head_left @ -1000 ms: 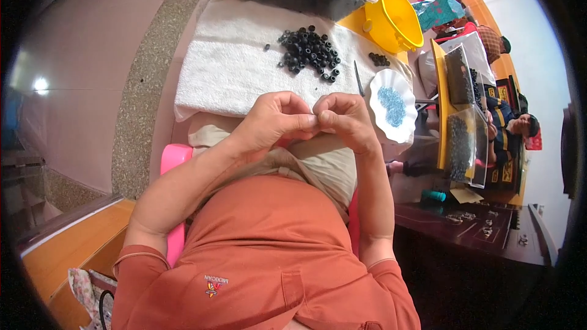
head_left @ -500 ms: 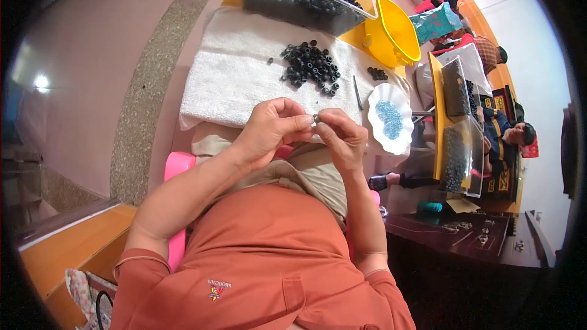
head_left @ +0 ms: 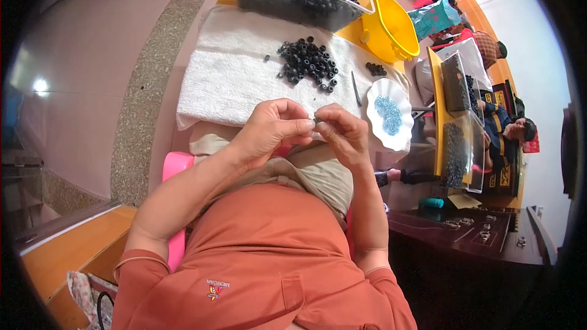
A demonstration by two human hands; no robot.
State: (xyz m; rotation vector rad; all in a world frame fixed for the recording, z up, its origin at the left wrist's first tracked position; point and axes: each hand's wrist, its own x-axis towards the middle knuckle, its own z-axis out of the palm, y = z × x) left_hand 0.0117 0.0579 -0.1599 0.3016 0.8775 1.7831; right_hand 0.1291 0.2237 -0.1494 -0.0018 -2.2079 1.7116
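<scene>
My left hand (head_left: 272, 129) and my right hand (head_left: 347, 135) meet over my lap, at the near edge of a white towel (head_left: 214, 79). Between their fingertips is a small dark piece (head_left: 316, 120), pinched from both sides and mostly covered. It looks like the black ring-shaped pieces (head_left: 309, 61) heaped on the towel beyond. To their right lies a smaller cluster of black pieces (head_left: 375, 69). A slim dark pointed tool (head_left: 356, 89) rests between the heap and a white scalloped dish (head_left: 373, 131). Tiny light-blue bits (head_left: 389, 115) fill the dish's middle.
A clear bin (head_left: 287, 9) full of black pieces stands at the towel's far side, beside a yellow bucket (head_left: 391, 27). Rightward, another table (head_left: 441, 116) carries clear bins, with a person (head_left: 504, 128) seated behind it. Pink chair arms (head_left: 175, 168) flank me.
The view has shifted slightly, so the towel and its contents appear a little further left and up. My hands keep the same pinch, with the small piece turned slightly between the fingertips.
</scene>
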